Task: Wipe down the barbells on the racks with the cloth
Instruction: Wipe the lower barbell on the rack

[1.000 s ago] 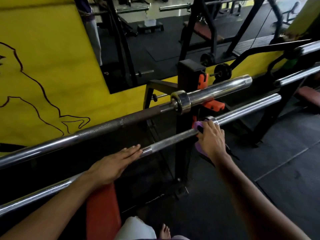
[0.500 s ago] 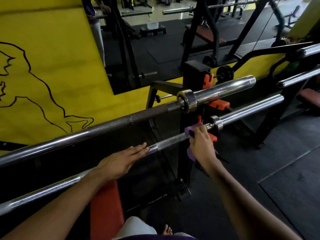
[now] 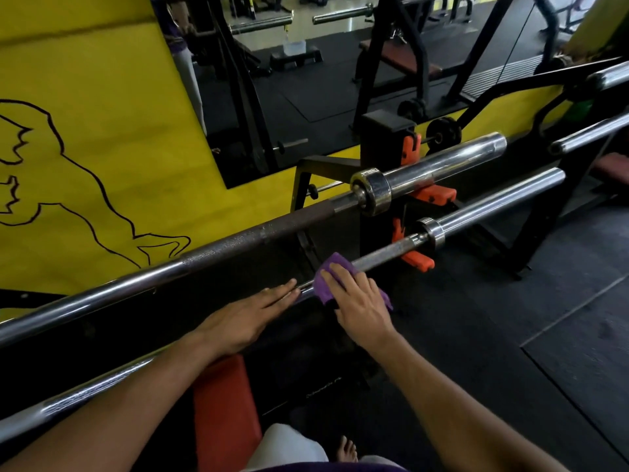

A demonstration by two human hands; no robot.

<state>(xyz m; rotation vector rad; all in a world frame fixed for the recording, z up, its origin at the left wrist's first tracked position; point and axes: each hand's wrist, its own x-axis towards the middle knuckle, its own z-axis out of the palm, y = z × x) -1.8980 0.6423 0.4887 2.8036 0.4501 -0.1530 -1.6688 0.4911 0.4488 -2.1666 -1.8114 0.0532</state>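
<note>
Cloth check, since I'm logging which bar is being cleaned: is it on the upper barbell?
No. The right hand presses the purple cloth around the lower barbell, while the upper barbell goes untouched.

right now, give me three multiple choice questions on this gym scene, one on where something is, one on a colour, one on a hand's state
1. Where is the cloth?
A. on the floor
B. wrapped over the lower barbell
C. on the upper barbell

2. What colour is the cloth?
A. purple
B. white
C. green

3. How is the left hand?
A. clenched in a fist
B. holding the cloth
C. flat, fingers straight along the lower barbell

Answers: 1 B, the cloth drapes over the lower bar under the right hand. 2 A, it shows purple by the fingers. 3 C, the fingers lie straight on the bar, with no grip.
</note>
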